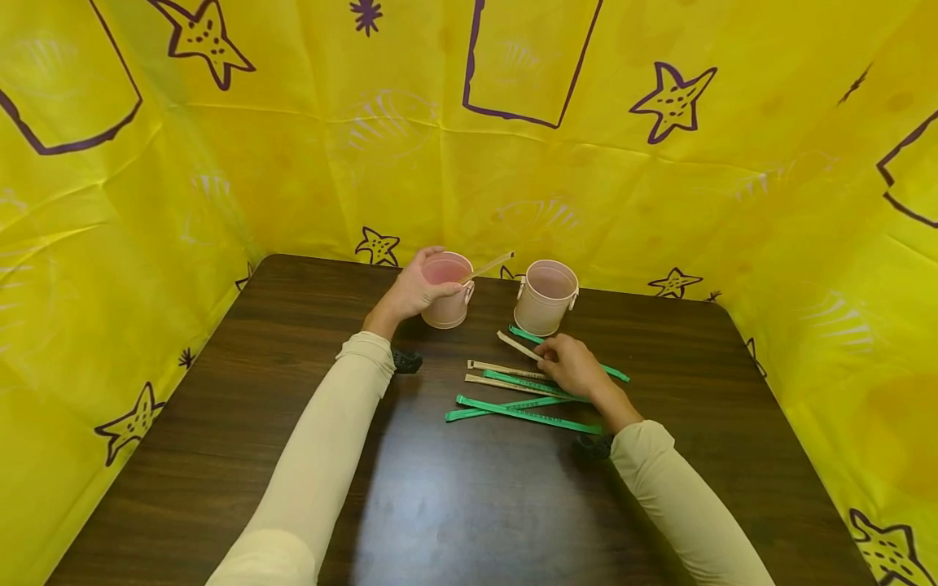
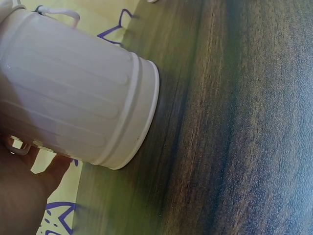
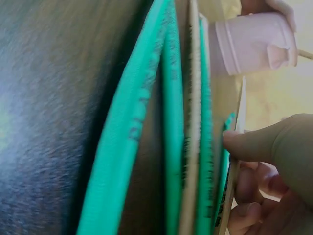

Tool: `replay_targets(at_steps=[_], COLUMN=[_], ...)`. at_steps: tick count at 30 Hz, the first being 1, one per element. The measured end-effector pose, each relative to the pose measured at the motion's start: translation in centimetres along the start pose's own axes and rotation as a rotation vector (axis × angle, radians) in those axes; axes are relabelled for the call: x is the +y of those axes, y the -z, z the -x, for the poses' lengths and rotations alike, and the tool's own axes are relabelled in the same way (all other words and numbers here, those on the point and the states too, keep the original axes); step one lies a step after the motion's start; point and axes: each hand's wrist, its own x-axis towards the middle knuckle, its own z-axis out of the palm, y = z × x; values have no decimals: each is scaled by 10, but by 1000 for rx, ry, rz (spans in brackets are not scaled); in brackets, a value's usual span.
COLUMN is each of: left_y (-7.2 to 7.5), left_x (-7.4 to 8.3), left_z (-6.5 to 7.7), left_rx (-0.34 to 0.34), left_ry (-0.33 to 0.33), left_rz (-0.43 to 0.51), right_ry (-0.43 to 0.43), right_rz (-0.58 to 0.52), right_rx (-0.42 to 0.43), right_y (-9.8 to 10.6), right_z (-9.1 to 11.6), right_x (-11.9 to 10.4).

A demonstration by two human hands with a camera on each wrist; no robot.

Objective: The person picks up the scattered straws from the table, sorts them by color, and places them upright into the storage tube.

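In the head view, a person's right hand (image 1: 575,370) pinches a tan stick (image 1: 519,345) above the desk (image 1: 256,366), thumb and fingers together on it. The stick slants away to the upper left, its free end aimed broadly toward the left bucket (image 1: 445,313) rather than at the right bucket (image 1: 541,313), which stands nearer, just beyond the knuckles. The left hand (image 1: 418,289) grips the left bucket, thumb on the near side and fingers around the far rim; another stick (image 1: 489,265) leans out of its mouth toward the right. Green sticks (image 1: 550,419) and tan sticks (image 1: 506,370) lie on the desk, mostly crosswise before the person, two of the green ones crossing.

In the left wrist view, the left bucket fills the upper left, its base at the desk and the left hand by its far end. Whether the base sits flat or is slightly raised cannot be told, and the mouth is out of sight.

In the right wrist view, the pinched stick runs lengthwise past the thumb, its tip toward the left bucket but apart from it. A green stick lies just beside it. The right hand is the one on the stick; the left, clasping the bucket, is well apart from it.
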Motion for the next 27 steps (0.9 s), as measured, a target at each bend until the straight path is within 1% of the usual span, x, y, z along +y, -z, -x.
replay_targets(at_steps=[8, 15, 17, 20, 23, 25, 27], left_y=[0, 0, -1, -1, -2, -2, -2], left_x=[3, 3, 2, 1, 0, 0, 1], left_z=[1, 1, 1, 1, 1, 1, 1], left_rx=[-6, -3, -3, -3, 2, 6, 7], left_ry=[9, 7, 11, 16, 14, 11, 7], left_rz=[4, -2, 0, 2, 5, 5, 4], right_ry=[59, 123, 138, 131, 117, 109, 118], right_rz=[-23, -132, -186, -314, -462, -564, -699], right_rx=[105, 210, 244, 290, 340, 388, 436], right_y=[17, 25, 27, 32, 38, 43, 47], right_z=[-1, -1, -1, -1, -3, -5, -8], right_x=[-19, -35, -39, -45, -51, -55, -60])
